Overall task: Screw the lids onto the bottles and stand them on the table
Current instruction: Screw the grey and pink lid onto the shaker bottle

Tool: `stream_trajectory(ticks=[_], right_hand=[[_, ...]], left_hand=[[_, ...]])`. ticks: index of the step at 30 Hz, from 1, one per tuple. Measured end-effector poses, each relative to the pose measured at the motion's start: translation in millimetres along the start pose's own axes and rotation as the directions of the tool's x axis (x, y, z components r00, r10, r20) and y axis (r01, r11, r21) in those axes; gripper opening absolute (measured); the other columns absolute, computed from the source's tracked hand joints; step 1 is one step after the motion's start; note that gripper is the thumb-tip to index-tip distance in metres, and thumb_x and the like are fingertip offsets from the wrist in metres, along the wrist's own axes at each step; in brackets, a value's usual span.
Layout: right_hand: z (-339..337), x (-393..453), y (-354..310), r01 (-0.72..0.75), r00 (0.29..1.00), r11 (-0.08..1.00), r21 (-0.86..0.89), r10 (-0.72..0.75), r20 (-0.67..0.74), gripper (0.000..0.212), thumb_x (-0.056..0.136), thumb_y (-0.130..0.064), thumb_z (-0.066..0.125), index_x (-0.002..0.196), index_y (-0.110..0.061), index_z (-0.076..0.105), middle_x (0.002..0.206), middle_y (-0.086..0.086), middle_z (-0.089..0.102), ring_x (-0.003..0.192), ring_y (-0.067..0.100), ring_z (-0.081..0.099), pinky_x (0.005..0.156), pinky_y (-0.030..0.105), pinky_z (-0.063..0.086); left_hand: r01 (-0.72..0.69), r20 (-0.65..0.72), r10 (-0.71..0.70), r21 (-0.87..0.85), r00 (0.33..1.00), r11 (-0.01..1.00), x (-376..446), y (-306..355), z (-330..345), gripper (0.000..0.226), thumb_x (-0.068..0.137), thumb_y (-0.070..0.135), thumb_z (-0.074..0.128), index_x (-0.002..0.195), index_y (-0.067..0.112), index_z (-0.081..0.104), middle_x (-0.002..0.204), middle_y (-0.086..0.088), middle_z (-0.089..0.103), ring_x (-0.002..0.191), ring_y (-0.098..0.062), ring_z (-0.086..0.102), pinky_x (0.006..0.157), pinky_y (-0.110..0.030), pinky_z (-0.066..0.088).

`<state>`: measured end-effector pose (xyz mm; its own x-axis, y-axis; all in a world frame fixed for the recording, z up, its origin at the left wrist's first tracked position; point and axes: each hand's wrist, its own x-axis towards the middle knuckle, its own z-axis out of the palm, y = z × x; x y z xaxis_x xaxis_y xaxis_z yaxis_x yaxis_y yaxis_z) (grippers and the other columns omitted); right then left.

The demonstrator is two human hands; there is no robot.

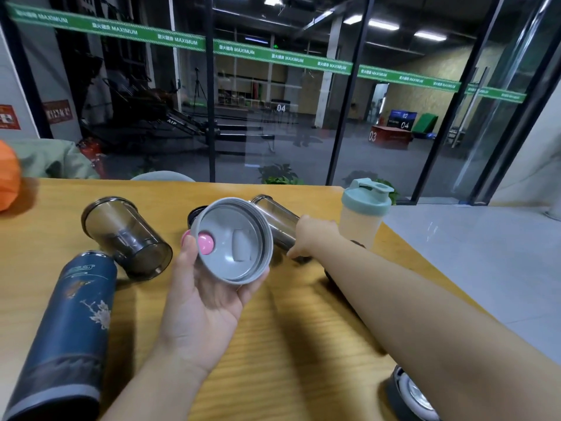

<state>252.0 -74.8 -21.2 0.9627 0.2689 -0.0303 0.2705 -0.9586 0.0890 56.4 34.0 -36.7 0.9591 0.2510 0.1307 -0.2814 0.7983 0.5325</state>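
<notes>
Orange thing (7, 174): at the far left edge of the table (303, 329), cut off by the frame.
Blue flask (65, 332): lying on its side, near left.
Smoky cup (126, 237): on its side just beyond the flask, mouth away from me.
Left hand (203, 299): palm up, fingers curled round the grey lid (235, 240), underside facing me, pink plug showing.
Steel bottle (277, 221): lying behind the lid, partly hidden by it.
Right hand (309, 235): on the steel bottle; fingers hidden, grip unclear.
Shaker (362, 212): upright, green lid on, just right of my wrist.
Round lid (413, 396): bottom right, under my forearm.
</notes>
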Motion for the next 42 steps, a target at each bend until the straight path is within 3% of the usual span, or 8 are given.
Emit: stream_trajectory(ticks=[4,12,16,18,22,27,35,42], right_hand=[[-0.4,-2.6,-2.5,0.02,0.996,0.999,0.043,-0.016,-0.088,0.039,0.079,-0.042,0.067,0.102,-0.014,0.053,0.072,-0.003,0.051,0.07,0.019,0.055,0.055,0.027,0.039],[-35.0,-31.1,8.1,0.033,0.963,0.962,0.271,0.042,-0.268,0.047,0.072,-0.046,0.069,0.097,-0.012,0.05,0.074,-0.003,0.06,0.064,0.016,0.059,0.05,0.027,0.045],[-53.2,-77.1,28.4,0.22,0.947,0.788,0.575,-0.032,-0.32,0.048,0.073,-0.039,0.076,0.102,-0.024,0.041,0.08,-0.015,0.052,0.071,0.002,0.054,0.062,0.021,0.049],[-51.9,-101.3,40.3,0.288,0.937,0.658,0.696,-0.045,-0.346,0.058,0.07,-0.042,0.08,0.116,-0.027,0.047,0.092,-0.015,0.058,0.082,0.002,0.058,0.067,0.019,0.047],[-37.7,-141.3,61.7,0.334,0.917,0.441,0.833,0.054,-0.396,0.058,0.068,-0.039,0.082,0.116,-0.034,0.05,0.095,-0.019,0.06,0.086,-0.001,0.061,0.077,0.022,0.049],[-18.7,-180.3,78.7,0.296,0.935,0.233,0.926,0.129,-0.331,0.063,0.052,-0.047,0.076,0.108,-0.033,0.051,0.101,-0.008,0.064,0.083,0.009,0.068,0.078,0.031,0.056],[8.2,-212.6,92.3,0.344,0.911,0.195,0.919,0.166,-0.376,0.053,0.058,-0.029,0.073,0.106,-0.038,0.051,0.088,-0.038,0.063,0.081,-0.014,0.062,0.061,0.004,0.046],[19.3,-223.8,102.7,0.361,0.905,0.297,0.884,0.118,-0.409,0.065,0.054,-0.029,0.081,0.111,-0.042,0.053,0.102,-0.028,0.065,0.091,-0.004,0.065,0.069,0.006,0.047]], left_hand=[[-0.016,0.02,0.017,-0.008,1.0,1.0,2.0,1.0,-1.7,0.092,0.054,0.048,0.082,0.135,0.024,0.044,0.128,-0.007,0.063,0.111,-0.027,0.064,0.085,-0.048,0.053],[-0.035,0.065,0.034,0.013,0.997,0.999,2.4,2.3,-4.1,0.069,0.054,0.046,0.084,0.115,0.024,0.057,0.124,-0.008,0.065,0.107,-0.029,0.066,0.093,-0.05,0.047],[-0.031,0.039,0.03,0.044,0.999,0.999,-0.1,-0.9,-1.4,0.014,0.081,0.041,0.06,0.086,0.032,0.07,0.12,-0.002,0.068,0.115,-0.026,0.061,0.095,-0.048,0.048],[-0.024,0.068,0.016,0.117,0.998,0.993,-0.1,-2.4,-1.5,0.018,0.076,0.045,0.069,0.089,0.034,0.073,0.118,0.0,0.069,0.117,-0.025,0.06,0.097,-0.047,0.047],[0.008,0.097,-0.028,0.202,0.995,0.979,2.7,-5.4,-6.9,0.096,0.052,0.053,0.087,0.135,0.021,0.048,0.135,-0.014,0.056,0.125,-0.036,0.052,0.093,-0.045,0.049],[0.031,0.087,-0.052,0.225,0.995,0.974,2.9,-11.2,-8.5,0.112,0.053,0.057,0.085,0.144,0.019,0.033,0.139,-0.019,0.051,0.123,-0.038,0.053,0.091,-0.048,0.052],[0.092,0.055,-0.107,0.225,0.993,0.97,-1.1,-20.9,-6.9,0.109,0.04,0.05,0.091,0.133,0.011,0.05,0.129,-0.021,0.059,0.107,-0.035,0.062,0.09,-0.045,0.052],[0.088,0.09,-0.115,0.267,0.989,0.96,-1.0,-26.1,-7.7,0.088,0.031,0.055,0.092,0.111,0.027,0.067,0.118,-0.005,0.067,0.105,-0.021,0.064,0.091,-0.039,0.051]])
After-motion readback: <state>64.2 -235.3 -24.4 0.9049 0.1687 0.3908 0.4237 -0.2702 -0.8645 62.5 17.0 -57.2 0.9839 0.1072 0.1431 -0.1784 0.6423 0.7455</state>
